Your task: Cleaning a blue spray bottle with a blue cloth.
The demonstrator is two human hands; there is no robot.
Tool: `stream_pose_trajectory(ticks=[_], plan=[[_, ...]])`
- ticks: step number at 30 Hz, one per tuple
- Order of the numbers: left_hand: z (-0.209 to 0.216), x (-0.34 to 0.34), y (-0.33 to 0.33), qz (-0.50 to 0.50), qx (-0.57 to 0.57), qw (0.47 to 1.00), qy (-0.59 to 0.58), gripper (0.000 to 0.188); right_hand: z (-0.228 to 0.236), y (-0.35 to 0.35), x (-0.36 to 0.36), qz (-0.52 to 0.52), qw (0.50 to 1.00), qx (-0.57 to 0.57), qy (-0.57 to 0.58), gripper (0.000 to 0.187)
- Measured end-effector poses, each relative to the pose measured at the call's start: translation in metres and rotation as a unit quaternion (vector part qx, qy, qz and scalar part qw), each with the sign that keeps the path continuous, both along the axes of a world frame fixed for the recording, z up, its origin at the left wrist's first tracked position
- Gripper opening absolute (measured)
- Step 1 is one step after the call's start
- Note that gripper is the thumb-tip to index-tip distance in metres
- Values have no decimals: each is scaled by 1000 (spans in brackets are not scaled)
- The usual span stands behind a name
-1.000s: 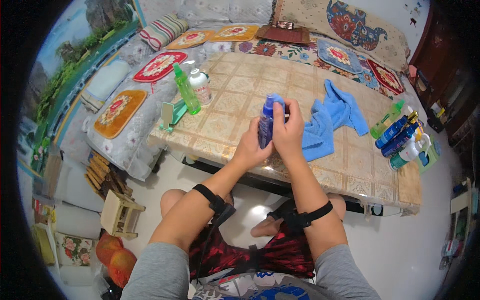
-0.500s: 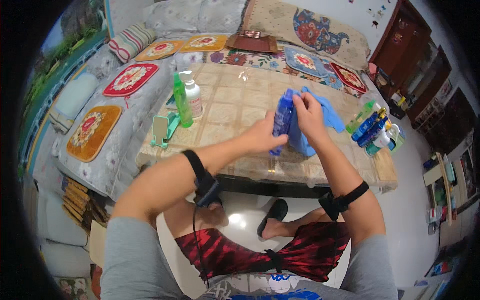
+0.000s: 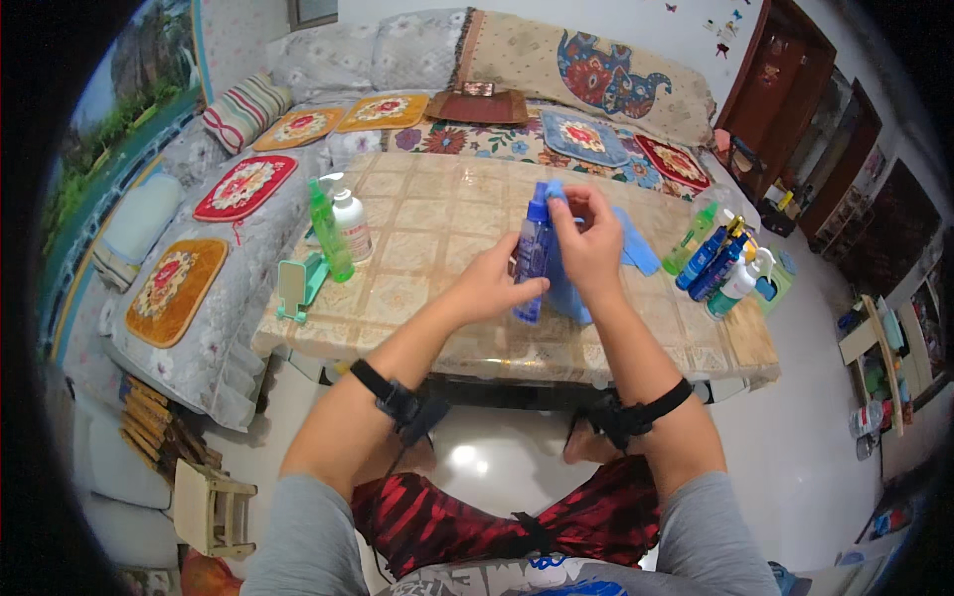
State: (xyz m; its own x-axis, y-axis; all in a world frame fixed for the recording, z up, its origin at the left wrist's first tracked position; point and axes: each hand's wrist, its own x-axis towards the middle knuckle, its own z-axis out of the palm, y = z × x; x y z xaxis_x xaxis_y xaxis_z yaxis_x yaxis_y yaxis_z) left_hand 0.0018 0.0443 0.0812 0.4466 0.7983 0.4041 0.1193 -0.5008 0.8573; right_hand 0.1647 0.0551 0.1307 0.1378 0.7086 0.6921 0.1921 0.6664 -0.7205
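Observation:
Upright over the front part of the table, a slim blue spray bottle (image 3: pixel 534 243) is gripped low on its body by my left hand (image 3: pixel 495 283). My right hand (image 3: pixel 591 241) pinches a light blue cloth (image 3: pixel 563 288) close beside the bottle's blue top. Part of the cloth hangs below my fingers, and another part lies on the table behind my right hand. Its folds between hand and bottle are partly hidden.
A green spray bottle (image 3: pixel 330 233), a white pump bottle (image 3: pixel 352 226) and a mint phone stand (image 3: pixel 301 286) stand on the table's left. Several bottles, among them a blue one (image 3: pixel 702 258), crowd the right end. A sofa with seat pads (image 3: pixel 245 189) runs behind, and a wooden stool (image 3: pixel 214 507) stands lower left.
Both hands, with the bottle and cloth, have shifted left and slightly nearer in view. The cloth in my right hand has come up beside the bottle's top. The head view has shifted too.

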Motion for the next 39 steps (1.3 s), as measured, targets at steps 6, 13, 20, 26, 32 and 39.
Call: stream_pose_trajectory(ticks=[6, 13, 20, 26, 32, 39], plan=[[-12, 15, -5, 35, -74, 996, -16, 59, -26, -4, 6, -47, 990, 100, -86, 17], [-1, 10, -7, 90, -70, 988, 102, 58, -33, 18, 23, 53, 996, 29, -66, 16], [4, 3, -14, 81, -70, 985, 132, 58, -45, 5, 18, 92, 993, -63, 37, 22], [2, -4, -21, 74, -52, 983, 160, 59, -49, -6, 15, 100, 987, -119, 41, 25], [11, -3, -27, 94, -55, 988, 105, 52, -38, -13, 13, 111, 989, -83, 51, 24], [14, -7, -29, 128, -34, 980, 151, 54, -31, -23, 8, 108, 984, -127, 67, 22]])
